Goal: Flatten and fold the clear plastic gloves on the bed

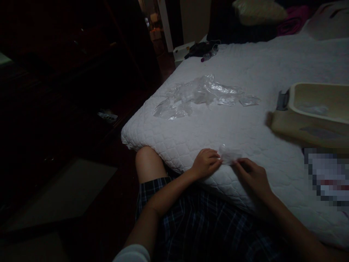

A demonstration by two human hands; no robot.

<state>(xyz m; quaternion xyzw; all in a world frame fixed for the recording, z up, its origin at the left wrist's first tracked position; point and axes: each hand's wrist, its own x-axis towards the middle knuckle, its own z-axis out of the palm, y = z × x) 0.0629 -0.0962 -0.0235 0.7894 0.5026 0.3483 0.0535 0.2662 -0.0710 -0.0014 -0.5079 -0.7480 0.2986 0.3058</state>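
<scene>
A small clear plastic bag (229, 154) lies between my hands at the near edge of the white quilted mattress (174, 138). My left hand (207, 162) rests on the mattress, fingers closed on the bag's left end. On the other side, my right hand (252, 174) pinches the bag's lower right edge between thumb and fingers. Farther back on the bed, a heap of crumpled clear plastic bags (199, 92) is spread out. The dim light hides fine detail of the bag.
A cream plastic bin (283, 123) with a grey handle stands on the bed at right, some clear plastic inside. Behind are a clear bottle (209, 55), dark cloth (200, 49), a pale pillow (259, 11) and a pink rolled cloth (293, 20). Dark furniture (68, 65) stands left.
</scene>
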